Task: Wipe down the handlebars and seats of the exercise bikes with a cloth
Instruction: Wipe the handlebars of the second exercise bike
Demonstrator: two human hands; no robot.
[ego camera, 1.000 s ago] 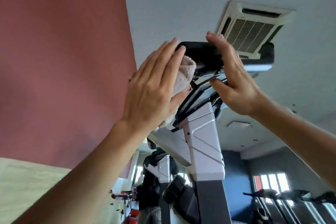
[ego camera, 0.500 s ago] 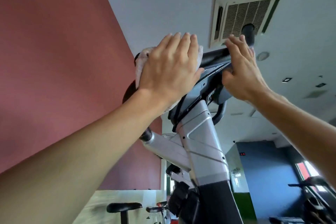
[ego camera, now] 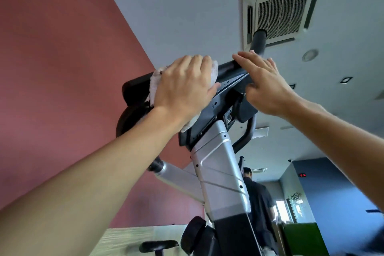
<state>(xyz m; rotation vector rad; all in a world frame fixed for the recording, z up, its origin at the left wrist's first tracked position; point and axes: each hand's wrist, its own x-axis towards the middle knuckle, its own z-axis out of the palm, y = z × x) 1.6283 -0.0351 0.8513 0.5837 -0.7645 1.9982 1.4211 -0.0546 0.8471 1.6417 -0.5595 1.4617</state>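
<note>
I look up at an exercise bike from below. Its black handlebar (ego camera: pixel 228 67) crosses above a dark console (ego camera: pixel 207 118) on a silver post (ego camera: pixel 220 176). One bar end (ego camera: pixel 258 43) sticks up toward the ceiling. My left hand (ego camera: pixel 185 85) holds a pale pink cloth (ego camera: pixel 154 81) against the left part of the bar and console top, its fingers bent over the edge with the tips hidden. My right hand (ego camera: pixel 264 87) rests on the bar to the right, fingers stretched out and thumb underneath.
A red wall (ego camera: pixel 62 68) lies close on the left. A ceiling air-conditioning unit (ego camera: pixel 282 8) hangs overhead. Behind the post stands a person in a dark shirt (ego camera: pixel 259 199). Another bike's black seat (ego camera: pixel 159 245) shows at the bottom.
My left hand and the cloth have slid left along the top of the bar, and its fingers now bend over the edge. The view has tilted, and a person now shows behind the post.
</note>
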